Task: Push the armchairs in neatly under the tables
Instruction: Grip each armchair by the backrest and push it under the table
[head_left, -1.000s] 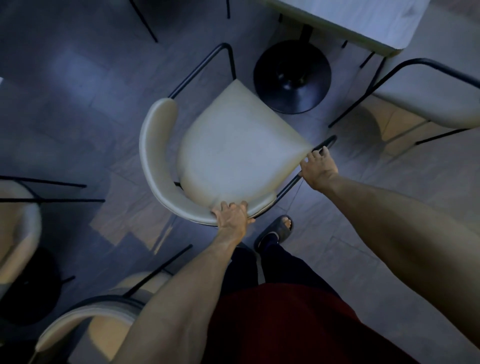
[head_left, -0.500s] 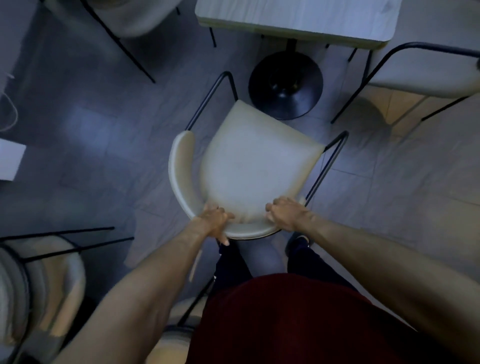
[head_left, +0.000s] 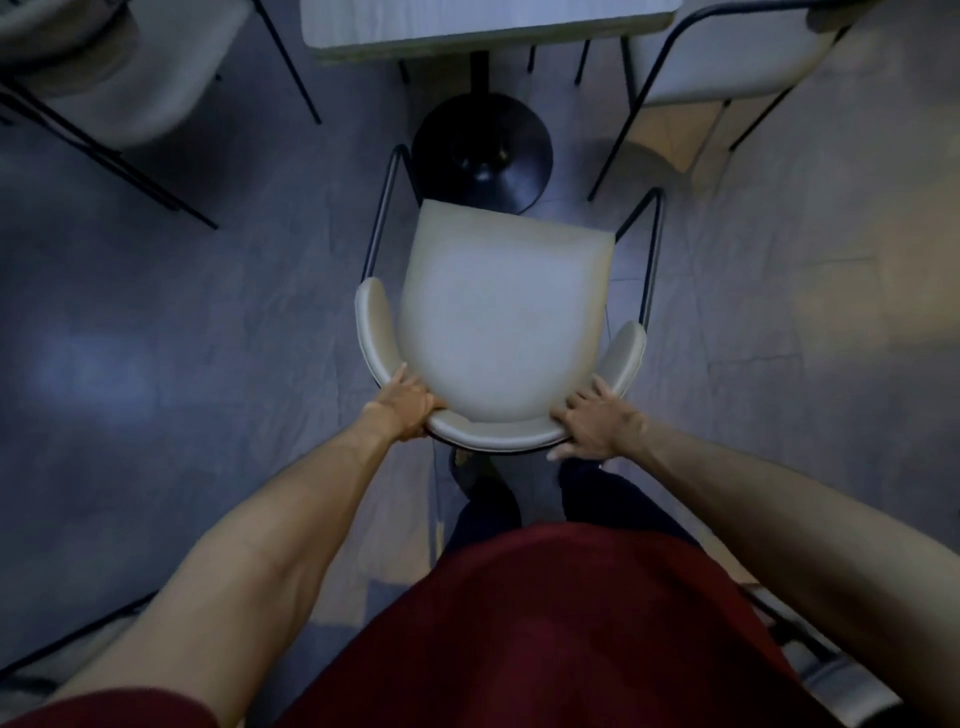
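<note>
Armchair (head_left: 501, 322) stands just short of the table (head_left: 488, 26), seat front aimed at the table's black pedestal base (head_left: 483, 150), its back-to-front line square to the table edge. Left hand (head_left: 408, 402) and right hand (head_left: 592, 423) grip its curved backrest (head_left: 493, 439). Grey tiled floor (head_left: 182, 338); more chairs (head_left: 130, 78) flank the table.

A plain, unpatterned cream-upholstered armchair (head_left: 498, 322) is seen at the centre, and its thin metal tube frame (head_left: 382, 228) is finished in black. At 12 o'clock, a pale grey table top (head_left: 483, 23) is marked with faint wood grain, above a glossy black round pedestal base (head_left: 483, 150). The tiled floor (head_left: 156, 338) is mottled blue-grey, with a warm tan patch at 1 o'clock. At 6 o'clock, a dark red garment (head_left: 545, 623) is worn over dark navy trousers (head_left: 613, 499). A pale beige chair on black legs (head_left: 145, 67) is shown at 11 o'clock, and a second beige chair (head_left: 727, 57) at 1 o'clock.
</note>
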